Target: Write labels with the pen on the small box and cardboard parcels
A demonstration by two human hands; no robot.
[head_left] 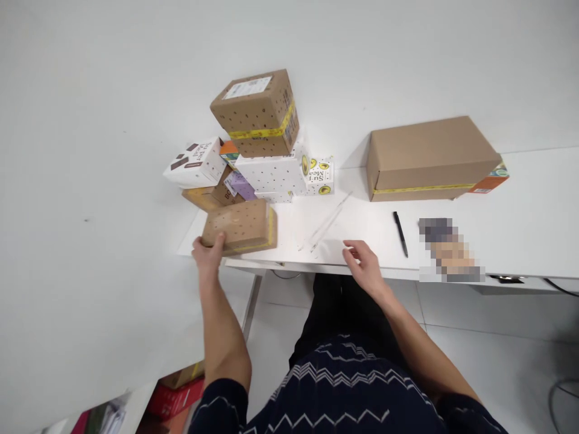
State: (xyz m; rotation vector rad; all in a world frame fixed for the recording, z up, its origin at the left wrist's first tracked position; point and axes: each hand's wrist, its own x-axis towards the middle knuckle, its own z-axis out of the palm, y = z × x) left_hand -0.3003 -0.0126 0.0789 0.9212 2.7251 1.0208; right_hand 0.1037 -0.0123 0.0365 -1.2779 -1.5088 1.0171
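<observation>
My left hand (208, 252) is closed on the near left corner of a small brown cardboard box (242, 224) with yellow tape. Its thumb lies on top of the box, while the other fingers are partly hidden behind the side. The box sits at the left front of the white desk (294, 232). Over the front edge of the desk hovers my right hand (363, 265), its fingers loosely bent and apart, with nothing in it. A clear thin plastic strip (332, 218) lies between the two hands, and a black pen (400, 234) is right of my right hand.
Behind the held box, a taped brown box (260, 120) tops a stack of white printed boxes (271, 175). A white box with brown print (196, 163) leans at the left. A long brown carton (429, 160) stands against the wall; a blurred-out item (452, 250) lies in front.
</observation>
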